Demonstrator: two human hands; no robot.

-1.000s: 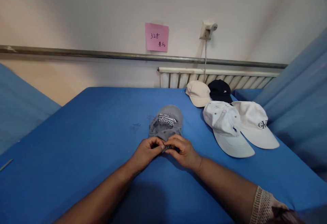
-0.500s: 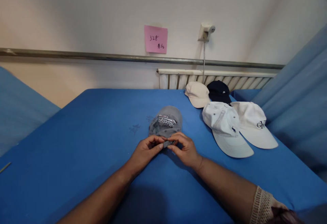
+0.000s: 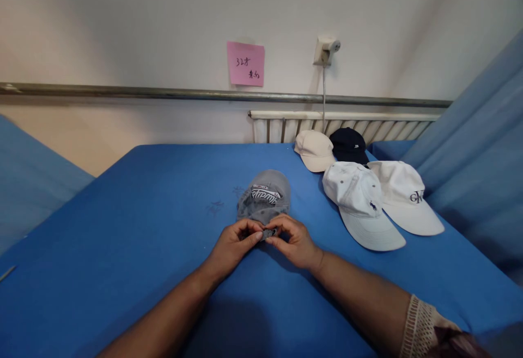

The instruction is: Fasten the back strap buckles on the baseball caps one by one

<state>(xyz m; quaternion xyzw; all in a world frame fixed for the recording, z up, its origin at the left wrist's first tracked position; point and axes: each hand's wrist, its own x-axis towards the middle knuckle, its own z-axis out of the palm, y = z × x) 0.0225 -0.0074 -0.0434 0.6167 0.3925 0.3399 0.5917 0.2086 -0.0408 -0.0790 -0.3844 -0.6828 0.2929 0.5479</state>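
near the left edge of the blue table, a thin stick. with the left hand, grasping one side of the strap between thumb and fingers. in mid-table, the grey cap, pointing brim-first to the far edge, long axis running near to far, tilted slightly right at the far end. with the right hand, pinching the strap's other side, fingertips close to the left ones. toward the far right corner, a cream cap beside a dark cap; nearer, along the right edge, a pale cap partly overlapping a white cap.
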